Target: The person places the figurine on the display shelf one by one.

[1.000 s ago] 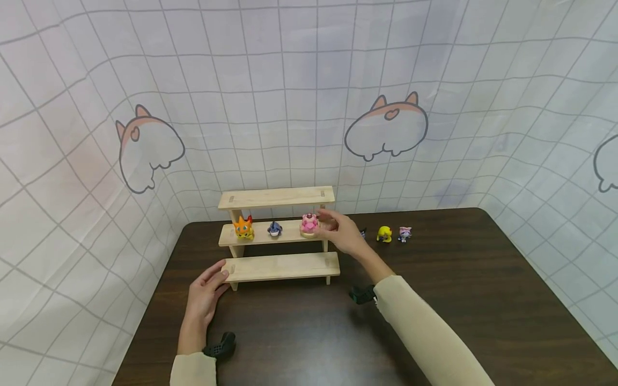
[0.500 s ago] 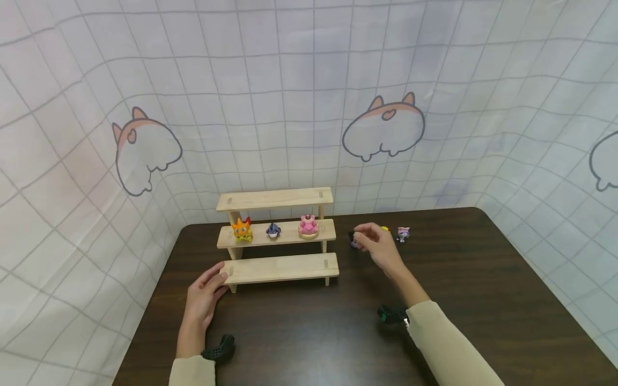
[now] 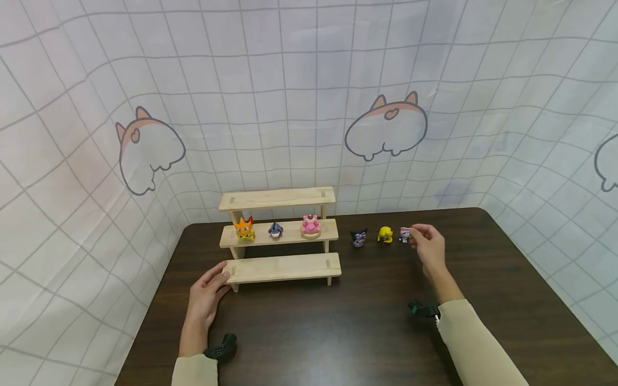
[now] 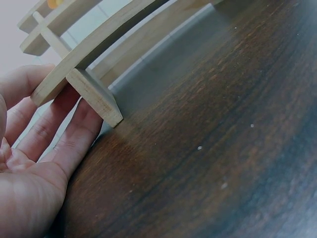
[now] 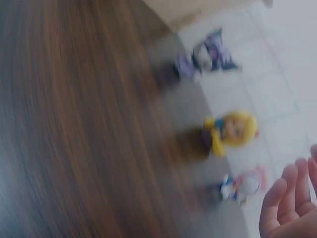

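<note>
In the head view, my left hand [image 3: 205, 295] holds the left end of the lowest board of a three-tier wooden display shelf [image 3: 285, 268]. The left wrist view has a finger on top of the board and other fingers [image 4: 74, 134] under it beside the leg. My right hand [image 3: 428, 247] is far right, its fingertips right at a small pink-and-white figurine [image 3: 404, 235] standing on the table. In the blurred right wrist view, the fingers [image 5: 273, 203] lie beside that figurine and are not wrapped round it.
On the middle tier stand an orange-and-yellow figurine [image 3: 244, 229], a small dark blue one [image 3: 276, 230] and a pink one [image 3: 310, 227]. A black-and-purple figurine [image 3: 358, 238] and a yellow one [image 3: 384, 235] stand on the dark wooden table [image 3: 309, 332]. A white gridded curtain [image 3: 299, 107] surrounds the table.
My right hand has moved right, from the pink figurine on the middle tier, past the black-and-purple and yellow figurines, to the pink-and-white one. My left hand has stayed on the shelf.
</note>
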Motion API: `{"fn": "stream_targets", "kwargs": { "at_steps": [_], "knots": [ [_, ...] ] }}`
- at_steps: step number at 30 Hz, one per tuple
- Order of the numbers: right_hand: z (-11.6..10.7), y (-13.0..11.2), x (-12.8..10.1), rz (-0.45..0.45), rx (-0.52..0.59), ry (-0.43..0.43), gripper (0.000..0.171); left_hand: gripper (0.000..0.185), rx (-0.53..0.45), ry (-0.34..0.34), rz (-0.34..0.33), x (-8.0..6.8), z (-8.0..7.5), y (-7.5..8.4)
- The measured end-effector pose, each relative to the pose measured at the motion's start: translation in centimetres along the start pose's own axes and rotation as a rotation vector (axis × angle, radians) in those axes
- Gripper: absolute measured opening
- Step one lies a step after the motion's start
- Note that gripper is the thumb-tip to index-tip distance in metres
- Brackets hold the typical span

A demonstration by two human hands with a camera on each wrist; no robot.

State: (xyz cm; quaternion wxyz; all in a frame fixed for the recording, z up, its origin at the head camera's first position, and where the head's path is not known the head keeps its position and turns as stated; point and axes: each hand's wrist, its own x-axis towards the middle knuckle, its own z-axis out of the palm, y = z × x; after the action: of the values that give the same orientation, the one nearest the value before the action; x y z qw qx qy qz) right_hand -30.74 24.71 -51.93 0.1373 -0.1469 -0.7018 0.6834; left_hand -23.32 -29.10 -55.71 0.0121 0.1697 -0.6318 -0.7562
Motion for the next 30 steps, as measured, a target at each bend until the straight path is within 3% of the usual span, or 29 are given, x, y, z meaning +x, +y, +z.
{"fn": "stream_targets", "kwargs": {
  "at_steps": [4, 7, 18, 24, 30],
  "knots": [
    [-1.6, 1.0, 1.3, 0.041, -0.026, 0.071, 0.020, 0.055, -0.001, -0.004, 0.003, -0.1, 0.0, 0.0],
    [-2.4, 1.8, 2.0, 0.065, -0.068, 0.059, 0.031, 0.056, -0.001, -0.006, 0.004, -0.1, 0.0, 0.0],
    [-3.7, 3.1, 3.3, 0.043, -0.229, -0.215, 0.071, 0.056, -0.013, 0.003, 0.015, -0.1, 0.0, 0.0],
    [-3.7, 3.3, 4.0, 0.046, -0.316, -0.306, 0.072, 0.055, 0.005, 0.003, 0.007, -0.1, 0.0, 0.0],
    [-3.2, 3.2, 4.4, 0.034, -0.365, -0.340, 0.071, 0.056, 0.009, 0.005, 0.004, -0.1, 0.1, 0.0]
  ]
}}
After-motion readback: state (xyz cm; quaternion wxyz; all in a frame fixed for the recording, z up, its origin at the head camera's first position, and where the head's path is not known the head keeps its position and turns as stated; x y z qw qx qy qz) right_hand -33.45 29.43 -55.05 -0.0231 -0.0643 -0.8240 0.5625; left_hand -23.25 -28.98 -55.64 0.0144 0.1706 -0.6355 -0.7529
